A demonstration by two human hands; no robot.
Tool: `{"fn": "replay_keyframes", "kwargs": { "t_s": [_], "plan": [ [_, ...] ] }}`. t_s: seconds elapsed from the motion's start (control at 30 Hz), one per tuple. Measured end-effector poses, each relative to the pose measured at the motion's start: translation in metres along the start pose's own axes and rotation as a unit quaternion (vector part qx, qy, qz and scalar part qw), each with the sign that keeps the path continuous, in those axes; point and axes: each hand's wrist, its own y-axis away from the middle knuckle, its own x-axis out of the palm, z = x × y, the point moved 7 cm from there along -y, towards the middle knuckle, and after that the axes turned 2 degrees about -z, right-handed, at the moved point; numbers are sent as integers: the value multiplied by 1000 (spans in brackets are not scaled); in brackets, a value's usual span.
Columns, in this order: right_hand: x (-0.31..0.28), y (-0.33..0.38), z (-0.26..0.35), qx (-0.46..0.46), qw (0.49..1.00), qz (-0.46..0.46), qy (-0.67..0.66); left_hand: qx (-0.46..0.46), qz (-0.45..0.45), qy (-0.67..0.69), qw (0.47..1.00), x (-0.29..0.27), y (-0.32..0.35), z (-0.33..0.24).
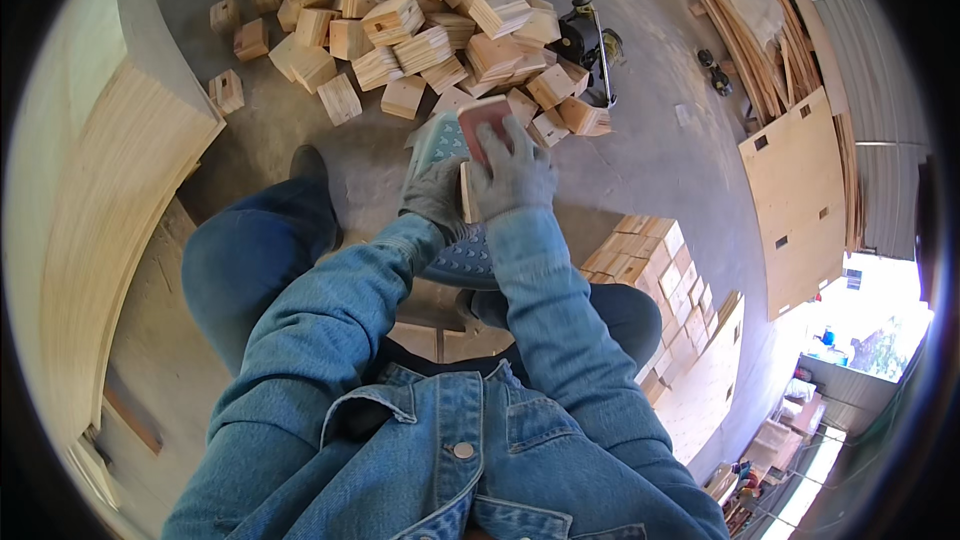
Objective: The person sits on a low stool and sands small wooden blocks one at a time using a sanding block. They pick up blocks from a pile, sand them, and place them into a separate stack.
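The left hand [432, 195], gloved, reaches forward from a bent denim sleeve and curls around the near side of a small wooden block [466, 192]. Just beside it, the right hand [512, 175] lies flat, fingers spread, pressing a reddish sanding pad [487, 120] onto the block's top. Beyond both hands lies a heap of wooden blocks [430, 20].

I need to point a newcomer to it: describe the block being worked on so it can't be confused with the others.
Start at the big heap of pale wooden blocks on the concrete floor, then look to its near edge. There the person's gloved hands, left hand and right hand, grip one block. Unlike the loose ones, it is off the floor under a reddish sanding pad.
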Motion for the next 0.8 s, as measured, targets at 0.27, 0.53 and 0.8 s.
{"fn": "replay_keyframes", "kwargs": {
  "t_s": [0.27, 0.53, 0.8],
  "plan": [
    [-10, 63, -1, -16, 999, -32, 6, 37, -3, 20, 999, 13, -11, 4],
    [-13, 145, 0, -100, 990, -95, -33, -31, -11, 94, 995, 19, -1, 26],
    [-5, -1, -3, -1, 999, -47, 1, -19, -35, 31, 999, 2, 3, 10]
  ]
}}
